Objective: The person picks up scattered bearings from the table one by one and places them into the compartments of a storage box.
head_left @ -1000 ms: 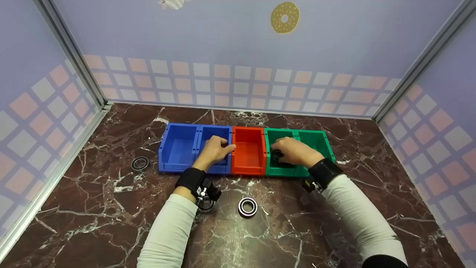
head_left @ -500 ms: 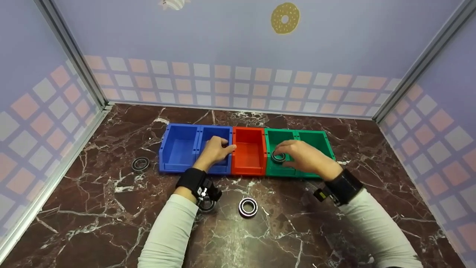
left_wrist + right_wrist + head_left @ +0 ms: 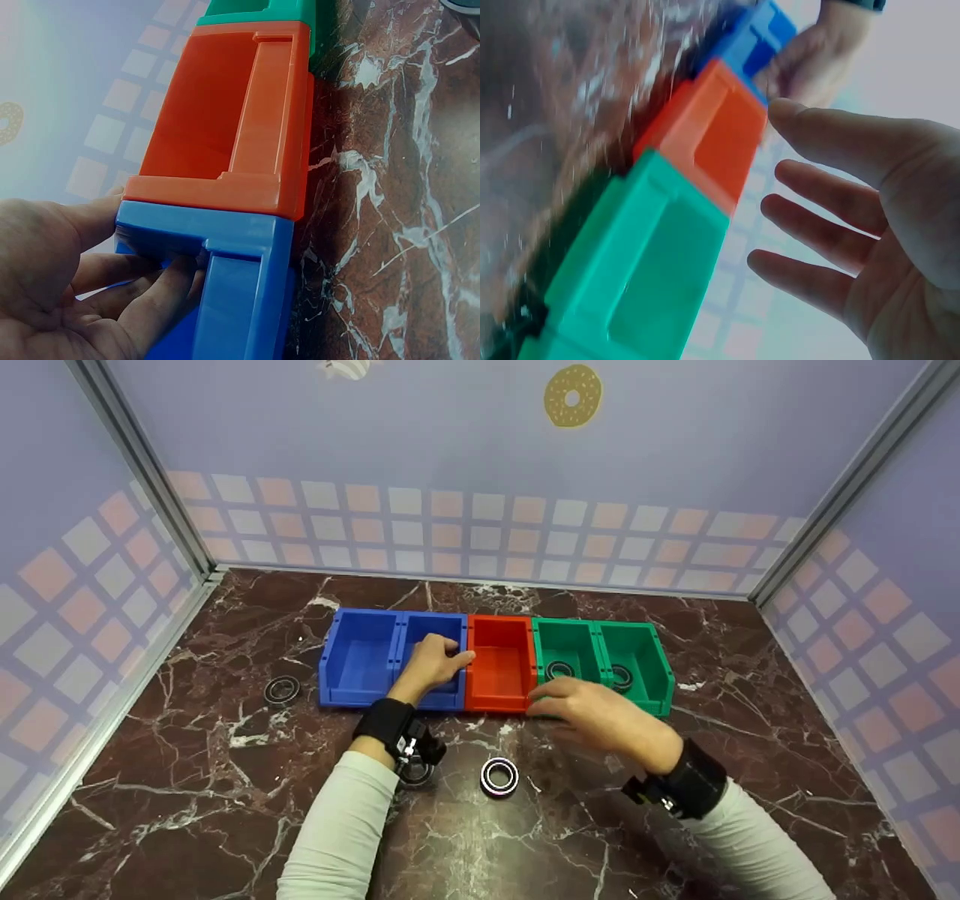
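Note:
My left hand (image 3: 433, 664) reaches into the inner blue bin (image 3: 247, 240) and pinches its side wall where it meets the red bin (image 3: 501, 667); the fingers are on the blue side, the thumb toward the red. My right hand (image 3: 600, 716) hovers over the front of the green bins, with nothing in it; its fingers (image 3: 810, 289) are spread and relaxed in the right wrist view. One ball bearing (image 3: 559, 671) lies in the left green bin (image 3: 568, 641), and another bearing (image 3: 621, 678) in the right green bin (image 3: 637, 641).
On the marble-patterned table a bearing (image 3: 499, 777) lies in front of the red bin. Another bearing (image 3: 415, 771) is partly hidden beneath the left wrist camera, and a thinner bearing (image 3: 282, 690) sits left of the outer blue bin (image 3: 364, 660). Panel walls enclose the table.
My right hand has let go of the bearing in the left green bin and drawn back toward the front, uncovering the bearing in the right green bin. The left hand stays put.

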`<state>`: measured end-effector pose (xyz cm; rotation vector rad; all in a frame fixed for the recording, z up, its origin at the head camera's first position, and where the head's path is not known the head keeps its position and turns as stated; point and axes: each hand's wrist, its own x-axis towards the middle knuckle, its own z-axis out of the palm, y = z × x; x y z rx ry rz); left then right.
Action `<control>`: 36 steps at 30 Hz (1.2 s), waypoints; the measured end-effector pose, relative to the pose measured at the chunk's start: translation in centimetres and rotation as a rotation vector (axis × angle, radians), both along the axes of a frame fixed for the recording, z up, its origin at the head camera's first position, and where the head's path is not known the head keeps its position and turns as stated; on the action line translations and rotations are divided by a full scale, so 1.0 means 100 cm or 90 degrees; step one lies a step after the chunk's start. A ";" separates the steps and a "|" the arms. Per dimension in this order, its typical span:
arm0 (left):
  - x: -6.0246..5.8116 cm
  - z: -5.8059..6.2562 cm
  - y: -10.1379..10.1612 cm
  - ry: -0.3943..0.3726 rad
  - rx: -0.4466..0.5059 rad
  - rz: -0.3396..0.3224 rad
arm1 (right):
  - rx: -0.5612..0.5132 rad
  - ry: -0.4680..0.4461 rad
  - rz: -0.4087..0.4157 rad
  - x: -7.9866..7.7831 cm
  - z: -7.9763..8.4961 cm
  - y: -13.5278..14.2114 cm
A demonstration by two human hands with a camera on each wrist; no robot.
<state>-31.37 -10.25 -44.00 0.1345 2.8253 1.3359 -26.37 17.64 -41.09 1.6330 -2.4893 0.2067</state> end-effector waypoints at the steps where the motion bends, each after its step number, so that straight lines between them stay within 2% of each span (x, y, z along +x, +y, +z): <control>1: 0.000 0.000 0.000 -0.001 0.000 0.000 | 0.003 0.002 0.007 0.003 -0.002 -0.003; 8: 0.000 0.000 0.000 -0.015 0.009 0.001 | 0.023 -0.015 0.065 0.022 -0.019 -0.022; 17: 0.000 -0.001 0.000 -0.006 0.003 0.000 | 0.068 -0.031 0.113 0.036 -0.037 -0.037; 28: 0.000 -0.003 -0.001 0.004 -0.003 -0.003 | 0.082 -0.020 0.143 0.041 -0.046 -0.045; 36: 0.002 -0.001 -0.002 0.006 0.016 -0.010 | 0.090 -0.024 0.138 0.042 -0.049 -0.047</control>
